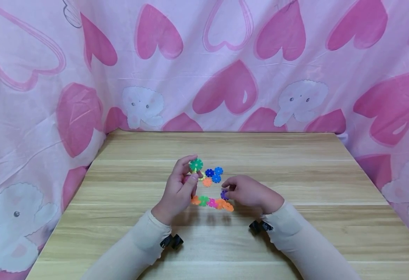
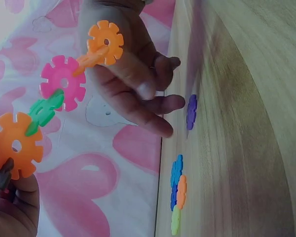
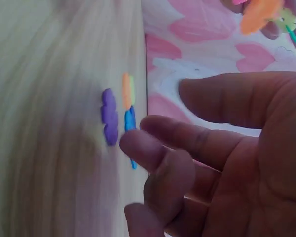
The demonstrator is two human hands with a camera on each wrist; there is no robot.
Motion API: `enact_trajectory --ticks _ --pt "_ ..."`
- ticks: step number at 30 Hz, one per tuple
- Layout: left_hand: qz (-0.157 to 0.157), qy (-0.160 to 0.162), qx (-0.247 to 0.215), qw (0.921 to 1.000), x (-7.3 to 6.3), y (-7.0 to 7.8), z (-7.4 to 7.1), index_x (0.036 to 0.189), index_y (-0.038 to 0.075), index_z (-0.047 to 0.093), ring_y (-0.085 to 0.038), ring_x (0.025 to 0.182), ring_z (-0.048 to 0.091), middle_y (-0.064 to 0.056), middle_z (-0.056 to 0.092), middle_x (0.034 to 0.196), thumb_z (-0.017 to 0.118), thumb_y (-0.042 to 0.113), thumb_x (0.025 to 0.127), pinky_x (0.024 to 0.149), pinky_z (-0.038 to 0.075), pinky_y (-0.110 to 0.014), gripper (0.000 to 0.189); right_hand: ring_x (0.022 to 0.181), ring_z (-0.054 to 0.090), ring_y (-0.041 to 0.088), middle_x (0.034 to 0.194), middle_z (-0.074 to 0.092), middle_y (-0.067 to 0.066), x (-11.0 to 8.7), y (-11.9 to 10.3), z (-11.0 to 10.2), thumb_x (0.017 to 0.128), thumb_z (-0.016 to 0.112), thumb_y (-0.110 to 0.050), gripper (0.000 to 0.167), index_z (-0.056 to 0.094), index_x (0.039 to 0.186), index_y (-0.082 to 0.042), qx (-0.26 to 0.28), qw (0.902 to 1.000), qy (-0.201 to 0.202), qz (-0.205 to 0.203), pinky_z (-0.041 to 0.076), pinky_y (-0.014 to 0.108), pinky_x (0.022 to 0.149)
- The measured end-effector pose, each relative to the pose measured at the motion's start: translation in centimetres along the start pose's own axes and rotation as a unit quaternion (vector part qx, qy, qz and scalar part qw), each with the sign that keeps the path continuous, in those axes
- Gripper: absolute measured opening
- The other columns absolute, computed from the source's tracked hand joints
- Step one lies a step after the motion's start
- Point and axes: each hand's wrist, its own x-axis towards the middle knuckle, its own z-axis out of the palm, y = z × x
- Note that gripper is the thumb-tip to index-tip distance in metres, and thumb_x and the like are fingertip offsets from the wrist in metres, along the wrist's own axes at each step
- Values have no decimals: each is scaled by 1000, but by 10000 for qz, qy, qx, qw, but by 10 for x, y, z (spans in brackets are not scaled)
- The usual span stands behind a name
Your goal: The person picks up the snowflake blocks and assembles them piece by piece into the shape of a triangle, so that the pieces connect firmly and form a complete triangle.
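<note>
My left hand (image 1: 179,188) holds up a chain of interlocking flower-shaped plastic discs between thumb and fingers. A green disc (image 1: 196,164) stands at the chain's upper end by the fingertips. Its lower stretch reaches right below the hand, with an orange disc (image 2: 16,144), a green disc (image 2: 45,111), a pink disc (image 2: 63,83) and another orange disc (image 2: 105,42) at the end. My right hand (image 1: 248,190) hovers above the table with loosely bent fingers and nothing between them. A purple disc (image 3: 109,117) lies on the table just beyond its fingertips.
Farther back on the wooden table (image 1: 295,167) lie several loose discs: a dark blue disc (image 1: 209,173), lighter blue discs (image 1: 218,170), an orange disc (image 1: 207,182) and a yellow disc (image 2: 175,220). A pink heart-patterned curtain (image 1: 225,85) hangs around the table's back and sides.
</note>
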Motion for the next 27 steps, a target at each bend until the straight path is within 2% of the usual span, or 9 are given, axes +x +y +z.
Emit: enact_trajectory --ticks 4,10,16,22,25,27 --pt "18 -3 -65 10000 0 1 0 154 23 43 -21 54 51 -21 64 108 49 3 108 52 52 -27 49 87 61 20 100 68 -3 1 1 3 91 78 -12 30 76 121 -18 -408 9992 -8 39 57 36 79" --pt "82 9 -75 9999 -1 2 1 154 22 43 -21 54 51 -20 65 107 48 2 108 52 52 -27 51 76 59 21 86 65 -3 2 -1 8 90 79 -7 16 73 98 -20 -1026 9947 61 81 52 34 68" --pt "94 -8 -54 9999 -2 0 1 153 21 43 -21 54 50 -20 64 106 48 2 108 52 52 -27 50 76 58 21 83 63 -2 0 -3 12 91 81 -12 18 64 92 -17 -1324 9908 82 267 51 34 70" --pt "145 24 9 9999 -3 -1 1 153 21 43 -20 52 49 -18 64 106 48 1 108 51 51 -27 49 72 58 21 79 62 1 -2 -2 10 92 80 -13 22 59 90 -17 -1123 9933 29 287 48 33 65" --pt "172 27 17 9998 -3 -1 1 153 20 44 -20 53 49 -18 64 105 48 2 108 51 51 -27 48 69 56 21 80 63 2 -2 -2 7 92 78 -11 20 59 91 -16 -648 9977 -31 218 47 33 61" --pt "179 29 16 9998 -3 -1 1 153 21 44 -19 53 49 -18 64 104 48 3 108 51 51 -27 48 67 56 21 80 64 4 -2 -2 4 93 78 -10 18 60 96 -15 -82 9999 41 115 48 32 60"
